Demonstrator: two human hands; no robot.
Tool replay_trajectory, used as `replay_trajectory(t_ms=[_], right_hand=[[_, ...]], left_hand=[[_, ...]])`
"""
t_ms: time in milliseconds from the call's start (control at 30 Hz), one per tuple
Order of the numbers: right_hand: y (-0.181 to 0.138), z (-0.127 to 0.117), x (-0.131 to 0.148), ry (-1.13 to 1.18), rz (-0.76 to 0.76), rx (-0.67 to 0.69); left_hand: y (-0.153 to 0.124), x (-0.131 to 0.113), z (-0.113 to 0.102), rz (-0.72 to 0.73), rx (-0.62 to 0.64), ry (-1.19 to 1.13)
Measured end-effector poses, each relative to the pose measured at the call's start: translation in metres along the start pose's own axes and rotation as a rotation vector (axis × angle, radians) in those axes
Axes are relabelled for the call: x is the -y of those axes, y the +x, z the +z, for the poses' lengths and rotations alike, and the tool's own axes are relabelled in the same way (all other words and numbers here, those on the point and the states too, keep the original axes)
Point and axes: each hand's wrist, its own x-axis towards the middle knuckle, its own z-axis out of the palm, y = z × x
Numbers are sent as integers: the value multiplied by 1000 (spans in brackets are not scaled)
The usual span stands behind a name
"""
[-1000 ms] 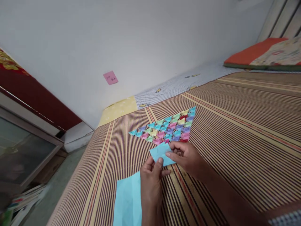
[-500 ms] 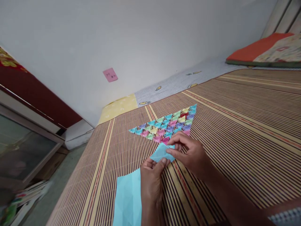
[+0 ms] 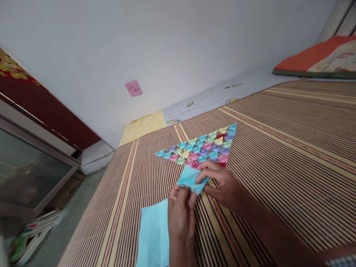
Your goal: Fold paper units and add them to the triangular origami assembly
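While hands point(image 3: 180, 213) hold folded blue paper point(image 3: 189, 175), a pink note point(image 3: 134, 88) — handwritten — is illegible.

Hands point(image 3: 180, 217) point(image 3: 224, 185) number two, as do light-blue papers point(image 3: 190, 175) point(image 3: 154, 233). One triangular paper array point(image 3: 205, 152), one pink note point(image 3: 134, 88) and one striped mat point(image 3: 278, 152) are also present.
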Motion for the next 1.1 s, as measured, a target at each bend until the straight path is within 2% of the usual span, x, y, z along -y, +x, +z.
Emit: replay_trajectory(t_ms=[133, 267, 400, 567, 733, 900, 1100], right_hand=[[0, 4, -3, 14, -28, 32], [-1, 5, -6, -71, -110, 7], [-2, 4, -7, -186, -214, 52], [-4, 5, -8, -214, -237, 34], [-4, 7, -1, -244, -273, 47], [-4, 4, 14, -133, -193, 72], [-3, 0, 17, -108, -161, 39]], left_hand=[[-1, -4, 0, -37, 32, -136], [0, -7, -5, -88, 65, -90], [-1, -12, -10, -127, 72, -84], [-3, -17, -11, -129, 83, 9], [3, -15, -5, -66, 41, -21], [2, -14, -9, 16, 14, 18], [0, -12, -16, 130, 8, 231]])
